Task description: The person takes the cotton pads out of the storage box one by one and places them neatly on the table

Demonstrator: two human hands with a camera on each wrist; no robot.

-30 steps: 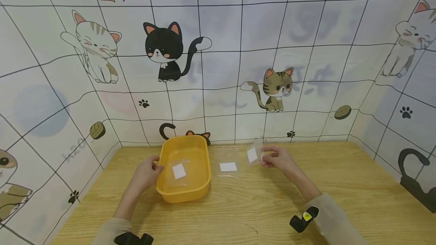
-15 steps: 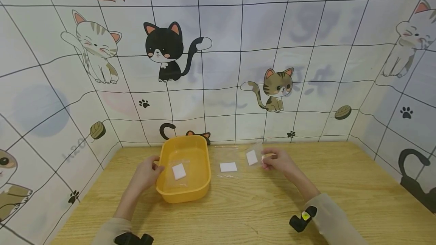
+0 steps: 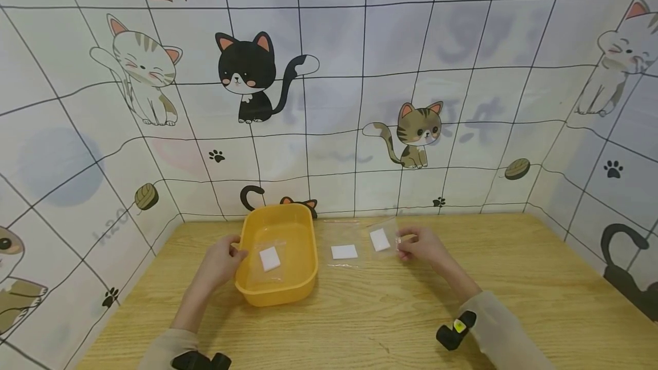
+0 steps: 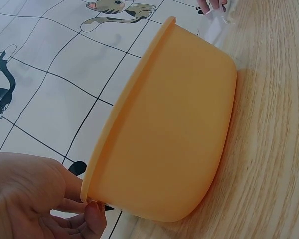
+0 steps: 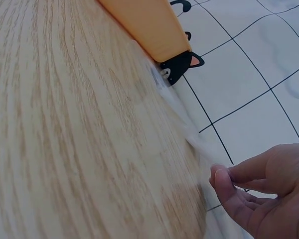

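Note:
My left hand (image 3: 219,262) holds the left rim of a yellow plastic basin (image 3: 277,298) with thumb and fingers; the left wrist view shows this grip at the basin's rim (image 4: 102,134). Inside the basin lies a clear plastic bag with a white rectangular piece (image 3: 269,258). My right hand (image 3: 422,246) pinches the right edge of another clear bag (image 3: 380,240), which has a white rectangle in it. Between this bag and the basin, a third clear bag (image 3: 344,252) with a white rectangle lies flat. From the right wrist, the pinched bag (image 5: 182,122) appears edge-on and blurred.
A wooden table (image 3: 360,324) carries everything. Behind and at both sides stands a white grid-patterned wall covering (image 3: 334,90) printed with cats. The basin and bags sit close to the back edge. Black wrist cameras (image 3: 454,333) sit on both sleeves.
The right hand has moved slightly down and to the right with its bag, which now lies flatter, close to the table. The left hand and basin have stayed put.

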